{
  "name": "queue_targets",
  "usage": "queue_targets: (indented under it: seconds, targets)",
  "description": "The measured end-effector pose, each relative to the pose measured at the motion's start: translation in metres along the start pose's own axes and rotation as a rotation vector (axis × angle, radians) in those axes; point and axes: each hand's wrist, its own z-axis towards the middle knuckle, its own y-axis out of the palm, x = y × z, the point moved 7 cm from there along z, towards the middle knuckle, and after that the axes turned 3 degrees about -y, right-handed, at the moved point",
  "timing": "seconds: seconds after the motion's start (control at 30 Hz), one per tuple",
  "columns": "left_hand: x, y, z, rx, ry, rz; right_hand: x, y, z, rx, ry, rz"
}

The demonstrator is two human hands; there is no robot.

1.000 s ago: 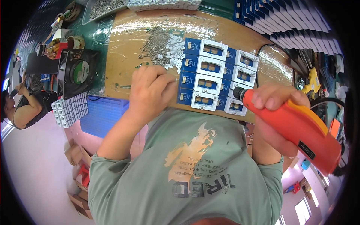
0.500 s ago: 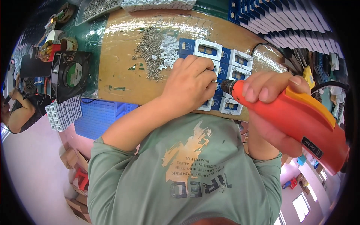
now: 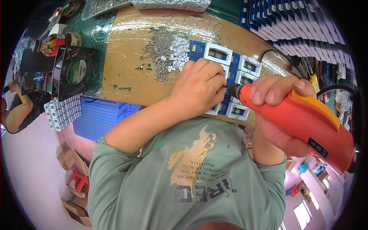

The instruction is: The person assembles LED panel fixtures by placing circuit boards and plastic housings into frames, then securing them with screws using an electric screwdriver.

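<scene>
White rectangular plastic frames (image 3: 218, 54) lie on flat blue boards (image 3: 197, 49), in two columns near the edge of the brown-topped bench (image 3: 124, 63) closest to the wearer. From my end I see the far frame of the left column clearly; the ones below it are partly covered by the left hand (image 3: 199, 87). That hand reaches across with its fingers bent and bunched over the left column, and I cannot tell whether anything is pinched beneath the fingertips. On my right, the right hand (image 3: 278, 88) is wrapped firmly around a red electric screwdriver with a yellow lever (image 3: 306, 122). Its black chuck (image 3: 234, 90) points leftward over the boards, just beside the left fingertips; I cannot make out whether the two touch.

Beyond the left hand I have a loose pile of small silver screws (image 3: 158, 48), with a heap of little white plastic pieces (image 3: 179, 50) between it and the boards. Farther left stands a square black fan with a green centre label (image 3: 74, 73), and below it sits a blue plastic crate (image 3: 96, 119). At upper right I see tall rows of blue-and-white panels (image 3: 285, 21).
</scene>
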Motion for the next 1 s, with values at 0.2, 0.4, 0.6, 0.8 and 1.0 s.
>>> queue_targets:
  seconds: [0.2,0.4,0.6,0.8,1.0]
  targets:
    - [0.002,-0.001,0.001,0.016,0.01,-0.003,0.0,-0.003,0.001,0.046,0.055,-0.012]
    - [0.002,0.0,0.002,0.021,0.006,-0.012,0.002,-0.002,0.002,0.045,0.059,-0.014]
    - [0.001,0.001,-0.001,0.007,-0.001,-0.021,0.007,0.004,-0.002,-0.095,0.028,-0.034]
    - [0.001,-0.001,0.001,0.022,0.015,-0.024,0.005,0.012,0.0,-0.119,0.035,-0.119]
    - [0.002,-0.002,-0.001,-0.01,-0.008,-0.009,0.002,0.008,-0.006,0.056,0.097,-0.018]
